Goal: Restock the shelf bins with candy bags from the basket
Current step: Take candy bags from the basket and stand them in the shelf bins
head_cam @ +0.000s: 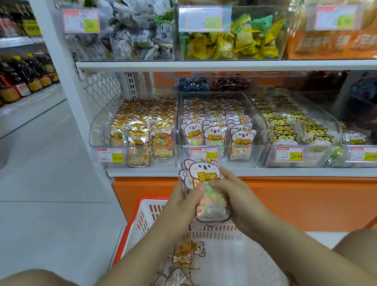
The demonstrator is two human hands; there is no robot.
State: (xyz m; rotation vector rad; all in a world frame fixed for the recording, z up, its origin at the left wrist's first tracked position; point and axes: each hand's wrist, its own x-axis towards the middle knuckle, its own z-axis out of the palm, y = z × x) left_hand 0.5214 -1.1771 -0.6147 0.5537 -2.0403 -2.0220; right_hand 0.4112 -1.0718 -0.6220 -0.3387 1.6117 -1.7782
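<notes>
Left grip (pixel 185 200) and right grip (pixel 230 188) together clasp what looks like two koala candy bags (pixel 206 173) above one red basket (pixel 136 212) holding several more.

Lower shelf (pixel 181 172): left bin (pixel 101 125), middle bin (pixel 261 133) and right bin (pixel 334 126) side by side, with bags standing in rows inside. Possibly a fourth bin further right; the view is blurred.
Upper shelf (pixel 209 66): bins above.
Basket (pixel 142 219): before the shelves, with loose bags (pixel 186 252) in it.
Held bag (pixel 205 187): between left hand (pixel 184 199) and right hand (pixel 231 188), over the basket's far rim and before the middle bin.
</notes>
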